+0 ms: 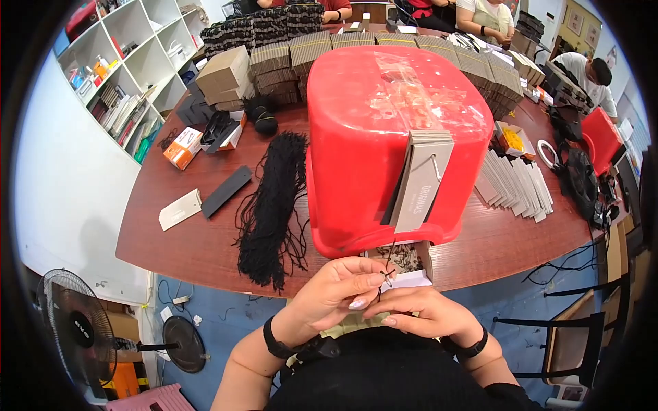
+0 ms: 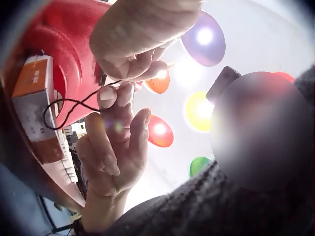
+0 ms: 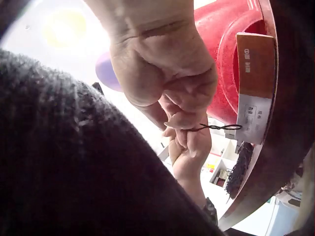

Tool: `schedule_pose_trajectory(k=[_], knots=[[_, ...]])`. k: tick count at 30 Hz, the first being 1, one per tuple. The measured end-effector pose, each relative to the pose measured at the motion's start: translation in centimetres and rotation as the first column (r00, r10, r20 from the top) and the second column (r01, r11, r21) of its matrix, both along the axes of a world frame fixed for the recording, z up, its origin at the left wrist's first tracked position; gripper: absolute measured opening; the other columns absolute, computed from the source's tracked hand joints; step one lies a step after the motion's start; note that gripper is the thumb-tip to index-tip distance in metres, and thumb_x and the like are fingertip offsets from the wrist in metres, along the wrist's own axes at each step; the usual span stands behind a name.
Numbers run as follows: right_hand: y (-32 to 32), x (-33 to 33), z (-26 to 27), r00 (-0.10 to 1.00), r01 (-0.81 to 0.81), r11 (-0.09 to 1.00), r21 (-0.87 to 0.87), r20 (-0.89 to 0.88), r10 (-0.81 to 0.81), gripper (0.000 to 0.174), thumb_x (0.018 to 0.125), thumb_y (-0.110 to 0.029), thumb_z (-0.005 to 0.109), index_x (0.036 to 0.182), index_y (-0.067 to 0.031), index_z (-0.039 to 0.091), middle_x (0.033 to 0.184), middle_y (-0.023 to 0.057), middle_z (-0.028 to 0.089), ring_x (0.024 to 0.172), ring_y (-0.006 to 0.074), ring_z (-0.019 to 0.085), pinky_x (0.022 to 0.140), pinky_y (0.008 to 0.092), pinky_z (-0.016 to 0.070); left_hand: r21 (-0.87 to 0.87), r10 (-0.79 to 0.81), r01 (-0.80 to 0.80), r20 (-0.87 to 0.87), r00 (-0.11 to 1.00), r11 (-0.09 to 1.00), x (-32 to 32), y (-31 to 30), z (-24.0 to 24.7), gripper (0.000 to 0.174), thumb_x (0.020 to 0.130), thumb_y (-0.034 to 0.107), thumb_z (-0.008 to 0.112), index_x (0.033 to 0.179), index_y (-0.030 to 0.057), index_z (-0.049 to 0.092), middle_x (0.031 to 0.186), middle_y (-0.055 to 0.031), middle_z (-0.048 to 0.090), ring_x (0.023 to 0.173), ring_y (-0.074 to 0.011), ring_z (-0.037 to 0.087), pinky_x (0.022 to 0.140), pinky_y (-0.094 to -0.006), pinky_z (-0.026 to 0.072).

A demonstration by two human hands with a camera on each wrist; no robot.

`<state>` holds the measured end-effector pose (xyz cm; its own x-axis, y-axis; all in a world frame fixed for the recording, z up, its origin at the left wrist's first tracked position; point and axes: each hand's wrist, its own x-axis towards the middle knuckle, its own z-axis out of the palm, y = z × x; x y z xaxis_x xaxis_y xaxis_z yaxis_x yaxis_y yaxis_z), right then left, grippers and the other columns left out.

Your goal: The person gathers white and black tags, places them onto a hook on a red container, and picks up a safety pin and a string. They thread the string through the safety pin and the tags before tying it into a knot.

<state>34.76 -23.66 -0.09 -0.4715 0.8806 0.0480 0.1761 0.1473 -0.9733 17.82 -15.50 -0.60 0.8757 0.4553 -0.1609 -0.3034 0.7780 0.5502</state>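
Note:
A thin black cord [image 1: 381,290] runs between both hands, just in front of the table edge. My left hand [image 1: 343,288] pinches it between thumb and index finger. Beside it, my right hand [image 1: 426,309] holds the cord at its fingertips, with its thumb apart from the index finger. A twisted loop of the cord [image 2: 56,114] sticks out toward the table in the left wrist view. Above the hands, a stack of grey tags [image 1: 423,185] printed "ORIGINALS" hangs on the front of an upturned red plastic tub [image 1: 349,164]. A strand of cord stretches down from the tags.
Below the tub's rim stands an open box [image 1: 426,259] of small brown pieces. Black cords [image 1: 274,205] lie in a bundle to the left, near loose tags [image 1: 180,209]. More grey tags [image 1: 514,185] fan out at right. Bundled card stacks [image 1: 271,60] line the back.

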Motion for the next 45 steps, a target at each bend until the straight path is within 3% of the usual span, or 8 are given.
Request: schedule_pose_trajectory(k=[8, 10, 14, 16, 22, 35, 37, 45], knots=[[-0.1, -0.3, -2.0, 0.996, -0.085, 0.990, 0.111, 0.022, 0.084, 0.021, 0.081, -0.014, 0.053, 0.098, -0.0036, 0.058, 0.094, 0.0116, 0.058, 0.079, 0.0204, 0.057, 0.069, 0.0293, 0.0448, 0.083, 0.141, -0.138, -0.037, 0.989, 0.987, 0.0, 0.0, 0.5, 0.015, 0.080, 0.005, 0.054, 0.093, -0.0020, 0.056, 0.086, -0.0050, 0.056, 0.052, -0.0034, 0.042, 0.047, -0.0147, 0.0321], [-0.5, -0.3, -0.6, 0.996, 0.021, 1.000, -0.005, 0.083, -0.021, 0.021, 0.079, -0.013, 0.056, 0.098, -0.0048, 0.058, 0.100, 0.0113, 0.057, 0.073, 0.0171, 0.058, 0.062, 0.0268, 0.0459, 0.105, 0.156, -0.153, -0.016, 0.988, 0.983, -0.1, -0.1, 0.5, 0.013, 0.080, 0.005, 0.054, 0.091, -0.0025, 0.057, 0.086, -0.0051, 0.056, 0.052, -0.0032, 0.042, 0.047, -0.0148, 0.0321], [-0.8, 0.9, 0.5, 0.854, 0.517, 0.843, 0.151, -0.151, -0.497, 0.020, 0.071, -0.002, 0.063, 0.091, -0.0039, 0.061, 0.100, 0.0094, 0.056, 0.056, 0.0051, 0.049, 0.048, 0.0168, 0.0386, 0.328, 0.179, -0.138, -0.098, 0.979, 0.935, -0.3, -0.6, 1.2, 0.013, 0.079, 0.004, 0.056, 0.089, -0.0038, 0.058, 0.085, -0.0050, 0.057, 0.053, -0.0019, 0.042, 0.046, -0.0150, 0.0320], [-0.7, 1.2, 1.1, 0.819, 0.574, 0.795, 0.194, -0.153, -0.553, 0.022, 0.070, -0.001, 0.064, 0.091, -0.0030, 0.061, 0.095, 0.0065, 0.055, 0.054, 0.0039, 0.044, 0.048, 0.0163, 0.0350, 0.432, 0.147, -0.062, -0.168, 0.975, 0.900, -0.3, -0.7, 1.3, 0.014, 0.079, 0.004, 0.057, 0.090, -0.0038, 0.058, 0.084, -0.0048, 0.057, 0.055, -0.0018, 0.044, 0.046, -0.0151, 0.0330], [0.4, 0.6, 1.9, 0.859, 0.352, 0.932, -0.089, -0.365, -0.360, 0.026, 0.069, 0.001, 0.064, 0.095, -0.0034, 0.062, 0.088, 0.0028, 0.051, 0.065, 0.0052, 0.044, 0.056, 0.0180, 0.0354, 0.463, 0.133, -0.047, -0.157, 0.979, 0.885, -0.2, -1.2, 1.6, 0.013, 0.080, 0.004, 0.056, 0.090, -0.0038, 0.059, 0.083, -0.0049, 0.059, 0.058, -0.0028, 0.049, 0.046, -0.0157, 0.0353], [0.7, 0.4, 0.5, 0.821, 0.359, 0.927, -0.106, -0.436, -0.368, 0.009, 0.072, -0.001, 0.063, 0.081, -0.0014, 0.062, 0.083, 0.0028, 0.051, 0.069, 0.0079, 0.050, 0.058, 0.0191, 0.0392, 0.584, 0.210, -0.048, -0.213, 0.954, 0.810, 0.0, -1.5, 1.6, 0.013, 0.080, 0.003, 0.055, 0.090, -0.0025, 0.059, 0.075, -0.0032, 0.059, 0.055, -0.0029, 0.049, 0.046, -0.0160, 0.0371], [0.8, 0.6, 0.3, 0.858, 0.405, 0.914, 0.005, -0.347, -0.378, 0.005, 0.073, -0.002, 0.062, 0.077, -0.0007, 0.060, 0.081, 0.0022, 0.051, 0.068, 0.0076, 0.050, 0.058, 0.0192, 0.0400, 0.560, 0.198, -0.036, -0.230, 0.953, 0.827, 0.1, -1.5, 1.8, 0.013, 0.080, 0.004, 0.055, 0.091, -0.0023, 0.059, 0.072, -0.0032, 0.058, 0.054, -0.0035, 0.050, 0.046, -0.0160, 0.0379], [0.7, 0.2, 0.7, 0.801, 0.391, 0.911, -0.134, -0.438, -0.408, 0.018, 0.073, 0.001, 0.061, 0.090, -0.0003, 0.061, 0.084, 0.0031, 0.052, 0.068, 0.0079, 0.051, 0.061, 0.0192, 0.0415, 0.547, 0.201, -0.051, -0.218, 0.955, 0.835, -0.2, -1.4, 1.8, 0.013, 0.080, 0.005, 0.055, 0.090, -0.0023, 0.058, 0.065, -0.0038, 0.057, 0.053, -0.0052, 0.052, 0.047, -0.0163, 0.0404]])
